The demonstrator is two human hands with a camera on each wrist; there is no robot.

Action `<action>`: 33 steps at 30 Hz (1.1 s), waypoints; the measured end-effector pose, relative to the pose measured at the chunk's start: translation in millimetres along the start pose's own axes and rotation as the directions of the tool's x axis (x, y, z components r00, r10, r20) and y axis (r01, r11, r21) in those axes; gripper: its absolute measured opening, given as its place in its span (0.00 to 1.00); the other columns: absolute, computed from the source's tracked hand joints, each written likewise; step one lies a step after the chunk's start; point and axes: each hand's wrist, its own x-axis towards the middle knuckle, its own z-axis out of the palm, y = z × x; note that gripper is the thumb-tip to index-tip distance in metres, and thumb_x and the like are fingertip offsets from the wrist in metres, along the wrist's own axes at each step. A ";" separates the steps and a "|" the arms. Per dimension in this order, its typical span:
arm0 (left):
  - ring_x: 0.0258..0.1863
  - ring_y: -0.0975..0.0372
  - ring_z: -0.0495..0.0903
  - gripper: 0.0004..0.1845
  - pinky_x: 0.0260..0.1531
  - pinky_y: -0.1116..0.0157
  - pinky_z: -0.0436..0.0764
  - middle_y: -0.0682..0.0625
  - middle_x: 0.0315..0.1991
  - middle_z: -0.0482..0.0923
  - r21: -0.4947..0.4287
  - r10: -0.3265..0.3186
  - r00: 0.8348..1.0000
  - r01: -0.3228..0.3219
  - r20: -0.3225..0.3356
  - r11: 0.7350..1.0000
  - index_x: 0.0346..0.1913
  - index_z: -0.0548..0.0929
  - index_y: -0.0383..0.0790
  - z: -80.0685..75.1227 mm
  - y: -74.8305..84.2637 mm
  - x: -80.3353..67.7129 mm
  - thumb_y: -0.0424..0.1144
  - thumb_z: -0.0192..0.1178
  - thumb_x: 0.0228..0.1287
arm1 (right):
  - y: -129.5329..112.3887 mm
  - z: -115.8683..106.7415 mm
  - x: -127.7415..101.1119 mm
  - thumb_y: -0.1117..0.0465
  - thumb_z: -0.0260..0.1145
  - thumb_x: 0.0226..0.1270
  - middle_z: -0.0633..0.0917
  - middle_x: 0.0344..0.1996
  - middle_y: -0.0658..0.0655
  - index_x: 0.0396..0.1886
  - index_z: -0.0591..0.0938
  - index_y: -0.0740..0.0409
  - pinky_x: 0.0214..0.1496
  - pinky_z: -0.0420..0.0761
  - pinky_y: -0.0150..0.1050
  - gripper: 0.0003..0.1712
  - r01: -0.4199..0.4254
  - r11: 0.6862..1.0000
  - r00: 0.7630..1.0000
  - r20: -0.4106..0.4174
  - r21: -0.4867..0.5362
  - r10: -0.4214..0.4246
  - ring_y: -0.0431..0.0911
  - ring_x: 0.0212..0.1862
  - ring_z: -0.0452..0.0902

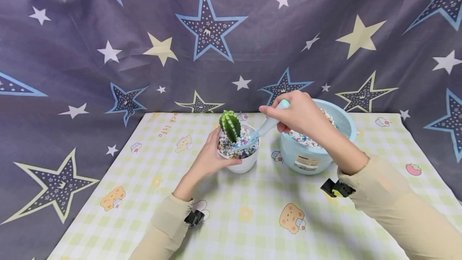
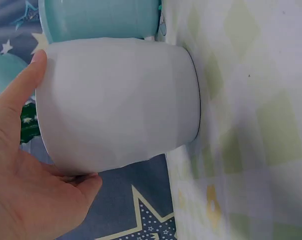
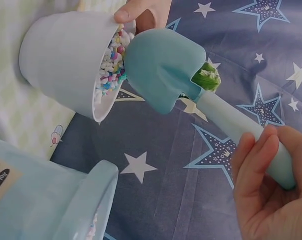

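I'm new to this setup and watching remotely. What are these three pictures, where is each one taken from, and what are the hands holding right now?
No machine here: a person's two bare hands. The large picture is from a head camera; the other two are from cameras on each wrist. On the checked tablecloth the left hand grips a white pot with a small cactus and coloured pebbles. The right hand holds a light blue scoop, its blade over the pot. Beside it stands a blue tub of pebbles.

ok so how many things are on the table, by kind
pots: 1, white pot with the cactus, left hand holding it
bowls: 1, blue bowl of pebbles
scoops: 1, blue scoop in the right hand
plants: 1, cactus
total: 4
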 end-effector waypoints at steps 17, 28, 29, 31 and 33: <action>0.77 0.44 0.57 0.71 0.77 0.47 0.59 0.37 0.79 0.49 0.040 -0.095 0.990 0.100 -0.101 0.994 0.80 0.44 0.35 8.2 16.8 -12.2 0.60 0.79 0.41 | -6.6 -14.6 -6.9 0.30 0.62 0.64 0.79 0.07 0.51 0.36 0.86 0.54 0.28 0.74 0.38 0.30 0.034 0.992 0.999 -0.024 -0.118 -0.037 0.46 0.14 0.75; 0.77 0.43 0.55 0.71 0.77 0.46 0.58 0.39 0.81 0.43 0.033 -0.029 1.000 0.030 -0.009 0.999 0.80 0.41 0.38 0.6 6.5 -3.4 0.57 0.79 0.43 | 9.0 -22.9 -12.0 0.48 0.66 0.67 0.82 0.13 0.52 0.29 0.85 0.56 0.19 0.74 0.35 0.16 0.030 0.998 0.999 -0.034 -0.050 -0.031 0.46 0.17 0.77; 0.77 0.43 0.56 0.70 0.77 0.46 0.58 0.40 0.81 0.44 0.036 -0.019 1.000 0.019 -0.002 0.999 0.80 0.41 0.38 -0.4 5.0 -2.1 0.57 0.79 0.43 | 11.0 -25.3 -13.0 0.49 0.66 0.67 0.83 0.14 0.52 0.30 0.85 0.56 0.19 0.75 0.35 0.15 0.022 0.999 0.999 -0.040 -0.038 -0.024 0.46 0.18 0.78; 0.77 0.44 0.56 0.70 0.77 0.46 0.58 0.41 0.81 0.45 0.044 -0.006 1.000 0.006 0.006 0.999 0.80 0.43 0.37 -2.0 2.7 -0.2 0.57 0.79 0.42 | 16.0 -31.3 -15.0 0.49 0.66 0.66 0.84 0.15 0.52 0.32 0.86 0.58 0.21 0.79 0.34 0.16 0.003 1.000 0.998 -0.061 0.001 -0.002 0.45 0.19 0.79; 0.77 0.45 0.56 0.70 0.77 0.46 0.58 0.41 0.81 0.46 0.053 -0.009 1.000 0.009 0.005 0.999 0.80 0.44 0.37 -2.7 1.5 0.4 0.57 0.79 0.42 | 22.1 -39.1 -17.6 0.48 0.67 0.66 0.84 0.16 0.51 0.34 0.86 0.60 0.22 0.81 0.34 0.17 -0.017 0.999 0.996 -0.092 0.042 0.021 0.43 0.20 0.80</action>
